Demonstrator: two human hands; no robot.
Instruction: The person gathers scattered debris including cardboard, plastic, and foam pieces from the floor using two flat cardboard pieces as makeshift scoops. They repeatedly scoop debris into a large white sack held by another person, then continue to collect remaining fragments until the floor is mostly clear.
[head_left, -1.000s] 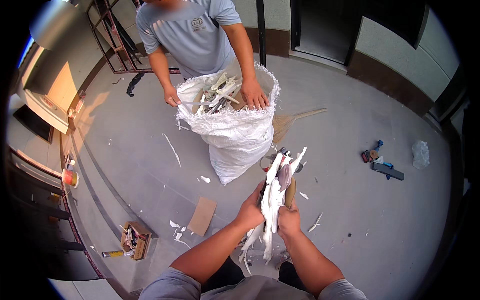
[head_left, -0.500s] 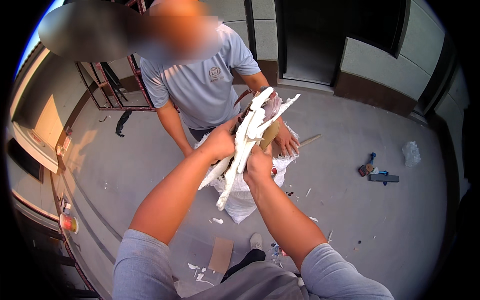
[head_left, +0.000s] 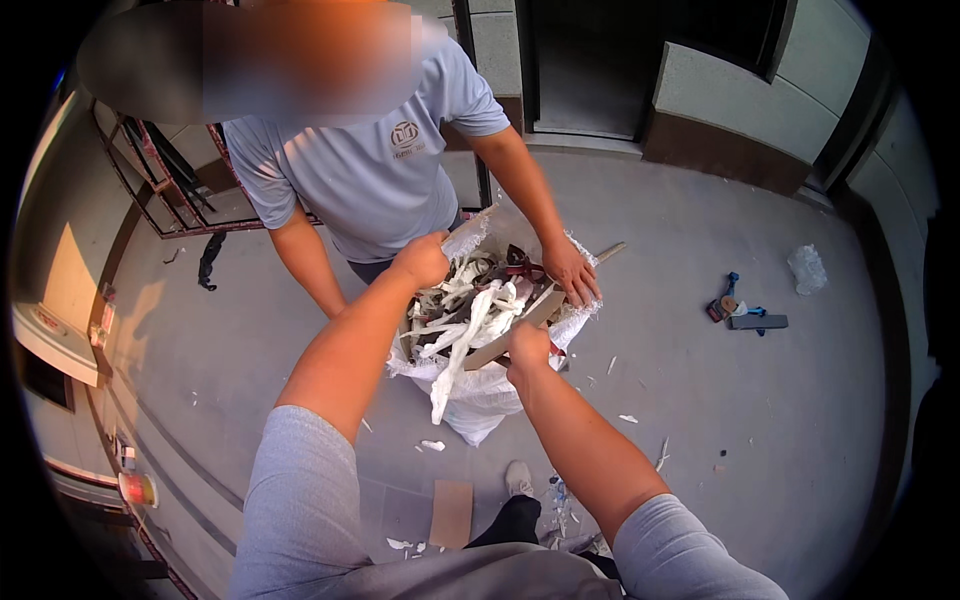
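Note:
A white woven sack (head_left: 480, 405) stands in front of me, heaped with white foam-like scraps (head_left: 480, 320) and darker bits. My right hand (head_left: 528, 350) is closed on a brown cardboard piece (head_left: 488, 352) that slants across the near right side of the sack's mouth. At the far left of the mouth, my left hand (head_left: 422, 262) is closed; what it grips is mostly hidden. One long white scrap hangs over the near rim. A co-worker in a grey shirt faces me, with one hand (head_left: 572, 277) on the sack's right rim and the other lowered behind its left side.
A flat cardboard piece (head_left: 452, 513) and white crumbs lie by my shoe (head_left: 519, 478). To the right are blue-and-grey tools (head_left: 752, 316) and a clear plastic bag (head_left: 808, 270). A stick (head_left: 611, 252) pokes out beyond the sack. A reddish metal frame (head_left: 160, 185) stands behind the co-worker.
The bundle of white scraps between my hands has dropped into the sack. My hands have spread apart, the left going up and left. The co-worker's right-side hand stays at the rim.

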